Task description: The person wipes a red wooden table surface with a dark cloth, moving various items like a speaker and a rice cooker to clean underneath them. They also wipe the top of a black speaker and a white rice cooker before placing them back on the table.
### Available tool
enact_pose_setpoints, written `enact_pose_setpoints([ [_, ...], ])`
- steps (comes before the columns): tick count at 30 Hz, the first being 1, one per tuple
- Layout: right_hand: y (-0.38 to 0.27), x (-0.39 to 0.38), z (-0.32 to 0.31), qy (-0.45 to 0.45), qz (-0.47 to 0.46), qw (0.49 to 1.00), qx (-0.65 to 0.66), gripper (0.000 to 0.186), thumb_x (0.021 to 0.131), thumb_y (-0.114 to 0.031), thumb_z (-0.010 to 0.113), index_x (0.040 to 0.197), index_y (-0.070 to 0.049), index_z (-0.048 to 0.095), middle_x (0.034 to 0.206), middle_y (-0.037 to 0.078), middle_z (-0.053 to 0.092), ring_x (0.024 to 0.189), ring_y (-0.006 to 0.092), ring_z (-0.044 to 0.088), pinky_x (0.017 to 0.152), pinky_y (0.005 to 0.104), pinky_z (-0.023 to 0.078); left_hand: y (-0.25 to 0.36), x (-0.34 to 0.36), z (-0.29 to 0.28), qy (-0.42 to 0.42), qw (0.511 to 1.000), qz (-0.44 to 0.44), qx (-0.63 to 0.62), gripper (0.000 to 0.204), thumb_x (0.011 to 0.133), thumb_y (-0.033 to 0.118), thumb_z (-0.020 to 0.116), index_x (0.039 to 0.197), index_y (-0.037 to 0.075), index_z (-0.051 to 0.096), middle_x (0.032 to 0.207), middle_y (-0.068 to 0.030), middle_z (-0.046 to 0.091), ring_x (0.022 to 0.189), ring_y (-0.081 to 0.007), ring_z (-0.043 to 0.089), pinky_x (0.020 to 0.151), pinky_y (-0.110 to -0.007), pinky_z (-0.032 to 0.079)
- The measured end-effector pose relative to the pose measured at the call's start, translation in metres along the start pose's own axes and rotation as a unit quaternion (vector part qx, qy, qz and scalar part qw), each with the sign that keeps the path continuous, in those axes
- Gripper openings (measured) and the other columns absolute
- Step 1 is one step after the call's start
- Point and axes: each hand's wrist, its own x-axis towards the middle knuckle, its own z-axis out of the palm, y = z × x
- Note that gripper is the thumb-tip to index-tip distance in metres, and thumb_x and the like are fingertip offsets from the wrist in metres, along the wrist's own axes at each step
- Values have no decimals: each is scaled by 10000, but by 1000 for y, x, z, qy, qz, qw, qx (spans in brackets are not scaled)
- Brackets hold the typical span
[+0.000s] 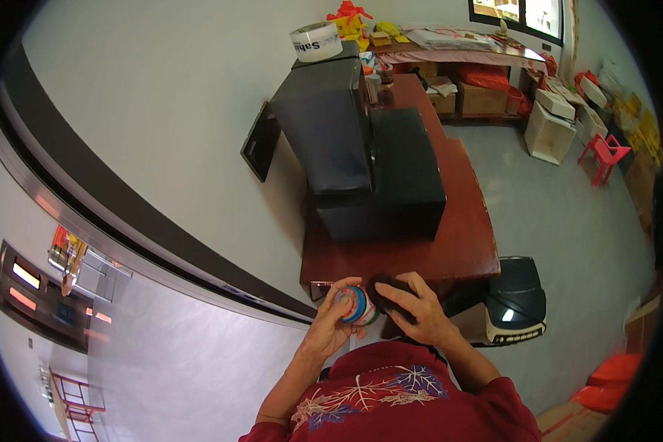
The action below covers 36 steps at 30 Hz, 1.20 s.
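Observation:
In front of my chest, my left hand [327,330] holds a small round container [358,305] with a blue rim and a pinkish top. Its fingers wrap around the container's side. Close beside it, my right hand [427,315] is closed on a dark brown, rounded thing [380,293] whose kind I cannot make out. The two things are side by side; whether they touch is unclear. Both hands are just off the near edge of a red-brown wooden table [401,258]. A large black box [320,125] and a lower black box [405,177] stand on that table.
Atop the tall box sits a wide tape roll [317,43]. A black-and-cream appliance [516,302] is right of the table's near corner. Farther right are a white foam box [549,134] and a pink stool [606,153]. A dark door track [162,228] curves along the left.

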Motion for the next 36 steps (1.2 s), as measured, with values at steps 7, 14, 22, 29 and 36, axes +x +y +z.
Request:
enact_pose_setpoints([
  [7, 12, 11, -41, -110, -65, 988, 83, 585, 683, -10, 742, 1239, -151, 628, 1102, 166, 538, 985, 320, 557, 833, 388, 492, -14, 50, 25, 100, 993, 29, -58, 426, 928, 160, 614, 1310, 133, 429, 1084, -70, 602, 993, -181, 599, 856, -316, 511],
  [14, 51, 29, -103, 55, 46, 997, 23, 461, 695, 46, 674, 1146, -50, 644, 1046, 162, 572, 944, 298, 596, 811, 350, 494, 11, 75, 68, 70, 982, 123, 127, 655, 801, -47, 713, 1342, 69, 362, 1074, -78, 579, 846, -142, 598, 671, -266, 523],
  [22, 112, 11, -128, 188, 186, 963, 51, 382, 780, 44, 619, 1155, -28, 616, 1028, 123, 582, 956, 242, 576, 846, 315, 454, 19, 170, 123, 102, 878, 277, 376, 648, 801, -2, 724, 1312, 41, 327, 1169, -100, 548, 1022, -139, 557, 904, -287, 468],
  [29, 136, -10, -144, 216, 242, 941, 93, 365, 783, 40, 603, 1144, -14, 615, 1047, 102, 582, 1030, 221, 562, 910, 315, 431, 9, 251, 109, 155, 821, 325, 443, 602, 810, 109, 763, 1232, 29, 341, 1071, -73, 549, 975, -135, 558, 885, -298, 466],
  [36, 161, -16, -144, 203, 246, 942, 107, 370, 795, 34, 597, 1161, -19, 608, 1039, 89, 566, 1004, 216, 553, 918, 321, 427, 0, 270, 98, 171, 790, 287, 514, 633, 825, 210, 753, 1255, 20, 329, 1085, -168, 588, 992, -243, 599, 890, -368, 473],
])
